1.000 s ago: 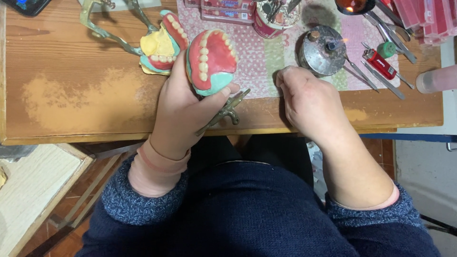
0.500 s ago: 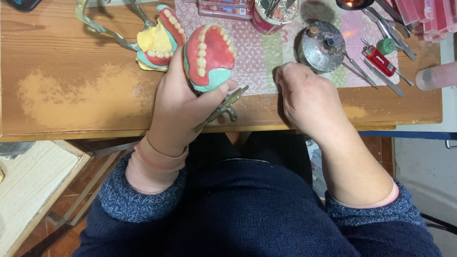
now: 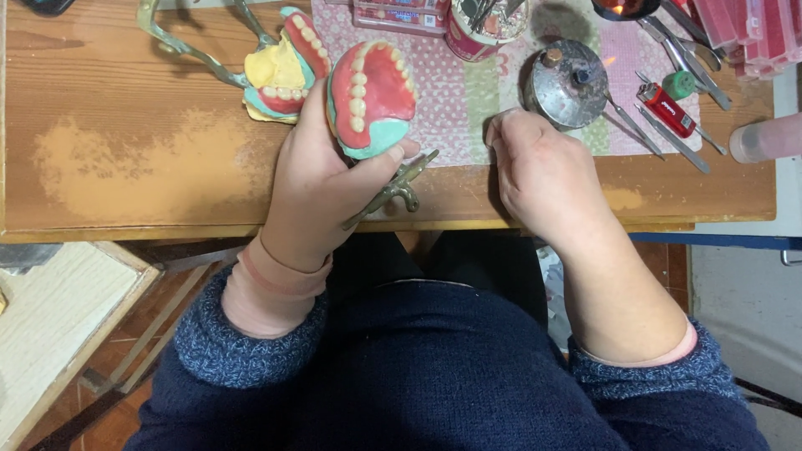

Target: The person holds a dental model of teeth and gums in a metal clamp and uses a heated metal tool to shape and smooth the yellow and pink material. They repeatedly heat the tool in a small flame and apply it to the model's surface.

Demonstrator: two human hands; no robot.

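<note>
Your left hand is closed around a denture model, red wax with a row of teeth on a teal base, held tilted above the near edge of the table; a brass frame arm juts out under your thumb. A second model lies on the table just beside it, on its own frame. Your right hand rests curled, knuckles up, on the patterned mat; you cannot tell whether it holds anything. Just beyond it stands a round metal burner. A red cup at the far edge holds metal tools. A lighter and loose instruments lie to the right.
</note>
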